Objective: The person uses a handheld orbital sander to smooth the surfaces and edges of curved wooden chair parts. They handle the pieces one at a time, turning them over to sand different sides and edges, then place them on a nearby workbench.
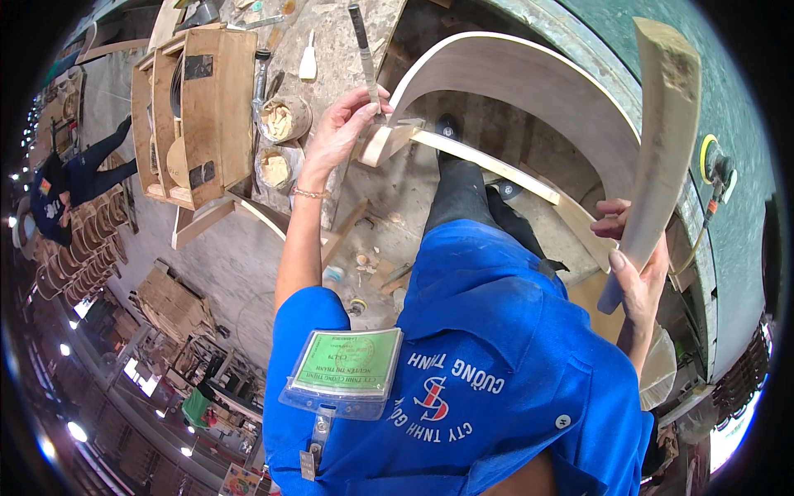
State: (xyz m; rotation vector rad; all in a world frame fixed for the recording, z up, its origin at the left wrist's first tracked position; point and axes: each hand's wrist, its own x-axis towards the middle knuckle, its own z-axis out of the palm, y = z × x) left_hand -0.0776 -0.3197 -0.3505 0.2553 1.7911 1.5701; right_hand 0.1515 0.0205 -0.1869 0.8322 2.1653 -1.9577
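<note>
My left hand (343,128) is closed, pinching the lower end of a thin flat metal blade (368,66) with a dark handle at its far end. That hand is beside the squared corner of a pale wooden chair frame (488,167), next to its curved wooden backrest (513,70). On the right, my right hand (637,273) wraps round a thick, curved wooden chair leg (659,124) that rises toward the upper right. The leg's top end looks rough and chipped. Part of my right fingers is hidden behind it.
Left of the frame, a worn bench (331,25) carries a white-handled tool (308,62) and two tubs of pale filler (284,120). A wooden cabinet (219,107) stands beside it. At right, a round sander (718,169) lies on a green surface (744,99). Another person (58,194) is far left.
</note>
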